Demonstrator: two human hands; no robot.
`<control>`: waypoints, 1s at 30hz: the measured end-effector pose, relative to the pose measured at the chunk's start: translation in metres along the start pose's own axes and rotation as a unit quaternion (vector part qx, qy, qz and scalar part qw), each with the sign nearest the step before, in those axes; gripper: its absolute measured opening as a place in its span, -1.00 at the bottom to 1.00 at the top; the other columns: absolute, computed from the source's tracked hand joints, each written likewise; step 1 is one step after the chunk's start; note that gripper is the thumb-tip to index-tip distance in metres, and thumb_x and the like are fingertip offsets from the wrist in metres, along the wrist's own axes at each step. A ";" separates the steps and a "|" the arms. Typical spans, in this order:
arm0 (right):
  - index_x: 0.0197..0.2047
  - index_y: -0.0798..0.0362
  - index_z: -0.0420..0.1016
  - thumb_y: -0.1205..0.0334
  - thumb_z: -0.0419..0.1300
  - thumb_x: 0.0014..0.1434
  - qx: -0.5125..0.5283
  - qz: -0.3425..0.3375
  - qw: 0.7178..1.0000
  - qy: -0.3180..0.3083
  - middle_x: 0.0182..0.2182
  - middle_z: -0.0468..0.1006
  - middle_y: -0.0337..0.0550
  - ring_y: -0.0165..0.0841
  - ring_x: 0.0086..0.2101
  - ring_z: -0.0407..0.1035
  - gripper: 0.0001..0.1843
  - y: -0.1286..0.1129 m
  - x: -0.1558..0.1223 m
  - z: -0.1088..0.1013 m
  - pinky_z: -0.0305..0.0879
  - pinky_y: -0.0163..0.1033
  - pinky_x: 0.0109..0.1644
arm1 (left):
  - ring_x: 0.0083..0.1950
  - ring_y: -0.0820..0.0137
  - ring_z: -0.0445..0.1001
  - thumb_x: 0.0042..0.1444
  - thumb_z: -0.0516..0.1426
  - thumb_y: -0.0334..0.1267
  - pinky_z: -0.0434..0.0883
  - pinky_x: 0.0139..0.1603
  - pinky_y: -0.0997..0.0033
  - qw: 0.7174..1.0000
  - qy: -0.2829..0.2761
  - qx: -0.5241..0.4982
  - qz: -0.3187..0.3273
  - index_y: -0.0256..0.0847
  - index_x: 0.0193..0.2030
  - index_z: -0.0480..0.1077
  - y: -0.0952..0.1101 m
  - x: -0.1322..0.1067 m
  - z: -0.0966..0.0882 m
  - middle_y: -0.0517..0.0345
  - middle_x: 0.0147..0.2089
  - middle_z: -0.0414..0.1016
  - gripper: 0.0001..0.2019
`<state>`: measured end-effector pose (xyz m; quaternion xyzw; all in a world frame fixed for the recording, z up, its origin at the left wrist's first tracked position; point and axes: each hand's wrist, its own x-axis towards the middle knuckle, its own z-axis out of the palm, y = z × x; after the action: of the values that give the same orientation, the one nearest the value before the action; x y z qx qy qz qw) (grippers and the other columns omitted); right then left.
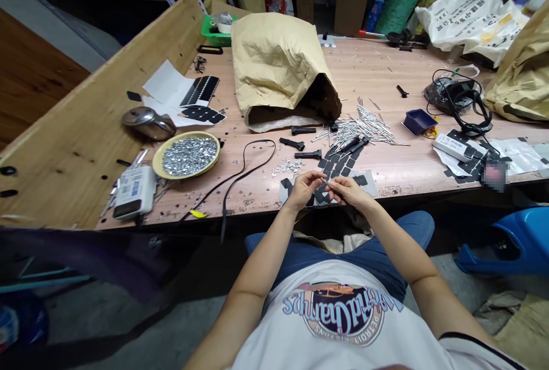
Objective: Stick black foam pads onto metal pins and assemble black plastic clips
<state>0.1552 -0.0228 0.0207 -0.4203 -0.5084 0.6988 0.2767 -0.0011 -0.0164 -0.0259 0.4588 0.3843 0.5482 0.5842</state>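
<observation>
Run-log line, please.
left hand: holding small silver metal piece | right hand: same piece | ahead: pile of thin silver metal rods

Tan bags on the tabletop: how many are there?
2: an open-mouthed tan bag near the middle and another tan bag at the picture's right edge, partly cut off. Others could be hidden.

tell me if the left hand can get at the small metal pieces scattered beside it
Most likely yes: the left hand is close to the small metal pieces, and nothing seems to stand between. It appears to be pinching a small thin part, though, so may need freeing first.
</observation>
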 end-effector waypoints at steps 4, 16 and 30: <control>-0.47 0.11 0.36 -0.17 0.30 -0.14 0.027 0.019 0.999 -0.006 -0.68 0.37 -0.37 -0.63 -0.72 0.09 -0.52 0.002 -0.001 0.001 -0.05 -0.49 -0.73 | -0.43 0.47 0.37 -0.26 0.34 0.01 0.35 -0.33 0.44 0.999 0.011 0.022 0.033 -0.22 -0.60 0.45 -0.002 -0.001 0.008 0.17 -0.51 0.42 -0.67; -0.42 0.03 0.38 -0.02 0.18 0.03 -0.233 -0.137 0.943 0.192 -0.49 0.46 -0.21 -0.44 -0.56 0.31 -0.73 0.018 -0.021 0.004 0.23 -0.34 -0.53 | -0.53 0.56 0.27 -0.21 0.29 0.09 0.27 -0.48 0.49 0.998 0.052 -0.014 0.041 -0.23 -0.53 0.52 -0.010 -0.004 0.016 0.20 -0.53 0.41 -0.63; -0.16 0.11 0.51 0.32 -0.09 0.25 -0.582 0.072 0.739 0.333 -0.16 0.37 0.02 -0.40 -0.45 0.35 -0.66 0.025 -0.044 -0.033 0.23 -0.27 -0.36 | -0.47 0.55 0.36 -0.07 0.26 -0.02 0.27 -0.52 0.56 0.996 0.085 -0.024 -0.017 -0.24 -0.17 0.49 -0.019 -0.001 0.006 0.10 -0.33 0.52 -0.61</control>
<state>0.2064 -0.0512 0.0060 -0.7406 -0.6597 0.1005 0.0786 0.0105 -0.0179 -0.0428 0.3894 0.4270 0.5846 0.5694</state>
